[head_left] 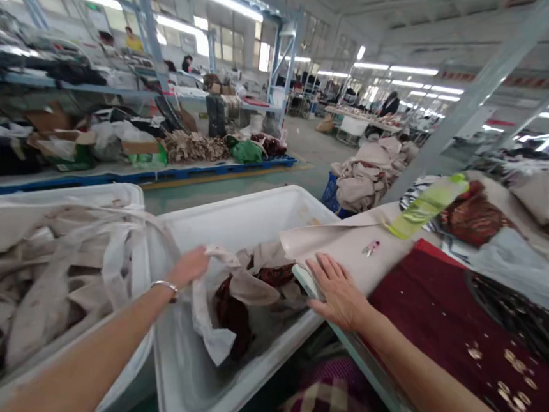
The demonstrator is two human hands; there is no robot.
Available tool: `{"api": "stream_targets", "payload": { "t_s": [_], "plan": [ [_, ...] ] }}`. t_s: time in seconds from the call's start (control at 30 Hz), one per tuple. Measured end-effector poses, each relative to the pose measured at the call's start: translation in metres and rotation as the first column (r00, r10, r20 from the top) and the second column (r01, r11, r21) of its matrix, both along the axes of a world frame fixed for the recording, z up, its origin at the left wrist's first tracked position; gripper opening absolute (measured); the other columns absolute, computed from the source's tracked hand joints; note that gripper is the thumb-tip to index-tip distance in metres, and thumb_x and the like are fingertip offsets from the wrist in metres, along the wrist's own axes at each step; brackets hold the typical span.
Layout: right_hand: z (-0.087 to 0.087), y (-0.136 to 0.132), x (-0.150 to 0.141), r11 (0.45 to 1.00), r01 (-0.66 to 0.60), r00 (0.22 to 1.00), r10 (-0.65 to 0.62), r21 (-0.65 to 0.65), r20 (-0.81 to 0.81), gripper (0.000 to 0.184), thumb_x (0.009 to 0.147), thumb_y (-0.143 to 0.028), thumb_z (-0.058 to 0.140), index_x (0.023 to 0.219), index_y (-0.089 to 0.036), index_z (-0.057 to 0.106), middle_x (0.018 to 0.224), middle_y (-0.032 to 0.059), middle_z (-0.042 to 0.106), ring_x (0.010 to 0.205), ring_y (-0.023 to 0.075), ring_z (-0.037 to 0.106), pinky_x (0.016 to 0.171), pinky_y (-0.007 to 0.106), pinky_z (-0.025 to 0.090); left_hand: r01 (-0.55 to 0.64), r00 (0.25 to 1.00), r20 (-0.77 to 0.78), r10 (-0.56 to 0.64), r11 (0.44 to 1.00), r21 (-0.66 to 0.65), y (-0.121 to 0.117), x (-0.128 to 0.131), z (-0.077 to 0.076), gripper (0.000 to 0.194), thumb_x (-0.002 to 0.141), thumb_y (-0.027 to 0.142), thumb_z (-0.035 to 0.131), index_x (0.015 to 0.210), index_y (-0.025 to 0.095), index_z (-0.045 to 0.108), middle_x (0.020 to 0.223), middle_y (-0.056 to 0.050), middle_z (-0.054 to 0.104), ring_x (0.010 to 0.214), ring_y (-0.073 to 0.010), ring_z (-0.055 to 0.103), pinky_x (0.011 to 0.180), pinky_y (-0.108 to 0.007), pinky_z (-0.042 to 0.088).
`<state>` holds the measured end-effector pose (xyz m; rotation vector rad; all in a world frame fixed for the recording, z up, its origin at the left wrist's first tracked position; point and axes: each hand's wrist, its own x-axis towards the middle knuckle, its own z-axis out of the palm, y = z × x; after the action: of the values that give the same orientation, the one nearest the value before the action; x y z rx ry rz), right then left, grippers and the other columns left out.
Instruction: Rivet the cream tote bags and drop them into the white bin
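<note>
My left hand point(191, 266), a bracelet at its wrist, is closed on a pale fabric piece point(212, 323) that hangs into a white plastic bin point(171, 369). Beige and dark red patterned cloth point(233, 309) lies in the bin under it. My right hand point(337, 290) rests with fingers stretched out on a beige sheet point(340, 245) at the table's edge. On that sheet, beyond my fingers, are small thread snips point(371, 247) with a pink part. Dark red cloth point(412, 303) with gold-coloured rings point(513, 361) lies to the right of my hand.
A second white bin point(132, 196) with beige fabric pieces point(63, 269) stands at left. A yellow-green strip point(431, 205) and black cords point(519, 313) are on the table. Beyond it stand a metal post point(466, 86) and a fabric heap point(368, 172). Pallets point(194, 171) carry boxes.
</note>
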<state>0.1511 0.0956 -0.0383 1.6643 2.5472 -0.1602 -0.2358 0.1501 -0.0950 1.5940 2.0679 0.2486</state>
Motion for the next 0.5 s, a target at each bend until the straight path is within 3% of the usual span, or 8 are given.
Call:
{"api": "stream_targets", "payload": {
  "t_s": [0.1, 0.2, 0.3, 0.37, 0.43, 0.5],
  "plan": [
    [0.005, -0.004, -0.002, 1.000, 0.019, 0.993, -0.020, -0.012, -0.119, 0.086, 0.081, -0.034, 0.065, 0.158, -0.012, 0.032, 0.165, 0.0200, 0.021, 0.153, 0.0371, 0.018, 0.124, 0.054, 0.015, -0.125, 0.989, 0.101, 0.111, 0.981, 0.147, -0.026, -0.018, 0.083, 0.023, 0.102, 0.032, 0.051, 0.093, 0.012, 0.058, 0.076, 0.000, 0.056, 0.066, -0.0121, 0.054, 0.065, -0.026, 0.049],
    [0.010, -0.020, -0.012, 1.000, 0.018, 0.975, -0.015, 0.013, -0.221, 0.082, 0.082, -0.025, 0.062, 0.157, -0.009, 0.033, 0.162, 0.0219, 0.027, 0.152, 0.0375, 0.021, 0.123, 0.055, 0.021, -0.197, 0.958, 0.259, 0.121, 0.936, 0.292, -0.056, -0.012, 0.158, 0.015, 0.097, 0.026, 0.048, 0.097, 0.013, 0.056, 0.069, 0.002, 0.055, 0.059, -0.0115, 0.054, 0.059, -0.024, 0.047],
    [0.014, -0.046, -0.033, 0.999, -0.031, 0.937, 0.037, 0.023, -0.347, 0.078, 0.086, -0.020, 0.056, 0.157, -0.006, 0.029, 0.161, 0.0200, 0.030, 0.153, 0.0292, 0.022, 0.126, 0.046, 0.021, -0.189, 0.915, 0.403, -0.006, 0.876, 0.444, -0.085, 0.008, 0.227, 0.023, 0.084, 0.020, 0.045, 0.105, 0.012, 0.052, 0.066, 0.004, 0.052, 0.057, -0.0107, 0.055, 0.060, -0.023, 0.048],
    [0.013, -0.060, -0.050, 0.998, -0.069, 0.902, 0.064, 0.004, -0.427, 0.085, 0.082, -0.019, 0.061, 0.158, -0.006, 0.026, 0.161, 0.0191, 0.030, 0.152, 0.0254, 0.024, 0.127, 0.039, 0.020, -0.171, 0.889, 0.444, -0.112, 0.818, 0.549, -0.102, 0.017, 0.269, 0.033, 0.080, 0.021, 0.044, 0.110, 0.010, 0.050, 0.066, 0.004, 0.049, 0.057, -0.0089, 0.053, 0.062, -0.021, 0.048],
    [0.010, -0.068, -0.068, 0.995, -0.090, 0.869, 0.057, -0.042, -0.492, 0.102, 0.073, -0.022, 0.075, 0.159, -0.005, 0.022, 0.162, 0.0212, 0.027, 0.153, 0.0272, 0.023, 0.127, 0.039, 0.022, -0.141, 0.887, 0.416, -0.201, 0.740, 0.658, -0.115, 0.016, 0.308, 0.040, 0.082, 0.024, 0.045, 0.118, 0.008, 0.049, 0.070, 0.004, 0.048, 0.060, -0.0072, 0.054, 0.069, -0.022, 0.048],
    [0.006, -0.068, -0.085, 0.991, -0.095, 0.844, 0.027, -0.099, -0.536, 0.121, 0.064, -0.026, 0.086, 0.160, -0.004, 0.016, 0.164, 0.0249, 0.020, 0.154, 0.0306, 0.018, 0.126, 0.041, 0.023, -0.098, 0.936, 0.296, -0.189, 0.670, 0.736, -0.118, 0.005, 0.339, 0.042, 0.094, 0.028, 0.038, 0.130, 0.008, 0.047, 0.082, 0.003, 0.051, 0.074, -0.0084, 0.060, 0.080, -0.029, 0.049]
  ]
}}
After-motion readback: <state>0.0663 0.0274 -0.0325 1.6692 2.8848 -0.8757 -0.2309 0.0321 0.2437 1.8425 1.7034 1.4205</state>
